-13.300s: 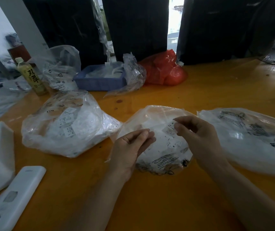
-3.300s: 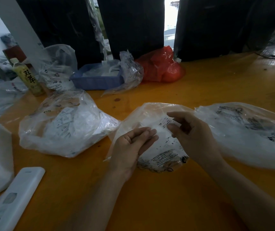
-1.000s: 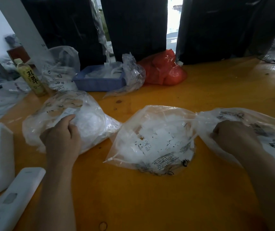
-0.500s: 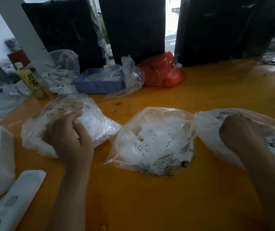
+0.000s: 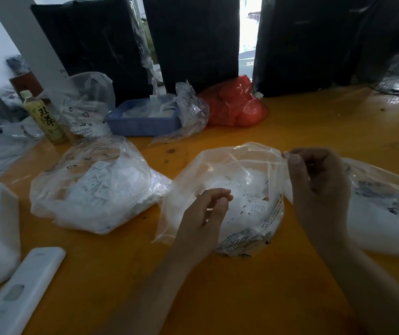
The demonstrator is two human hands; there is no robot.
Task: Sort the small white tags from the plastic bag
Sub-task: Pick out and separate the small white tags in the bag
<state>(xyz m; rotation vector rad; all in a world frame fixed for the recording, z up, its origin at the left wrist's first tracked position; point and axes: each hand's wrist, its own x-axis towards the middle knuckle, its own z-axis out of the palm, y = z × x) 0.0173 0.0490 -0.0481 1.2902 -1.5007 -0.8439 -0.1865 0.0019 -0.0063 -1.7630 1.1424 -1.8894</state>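
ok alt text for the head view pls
Two bare hands work at a clear plastic bag of small white tags on an orange wooden table: the right hand pinches its raised rim, the left hand curls at its opening. Similar bags lie either side.

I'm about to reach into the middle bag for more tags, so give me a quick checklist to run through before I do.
1. Middle bag mouth open: ok, the right hand pinches its rim and lifts it.
2. Left hand free to reach: cannot tell, its fingers are curled at the bag's opening.
3. Tags left inside: ok, a white pile shows.
4. Left bag within reach: ok.
5. Right bag within reach: ok, behind the right hand.
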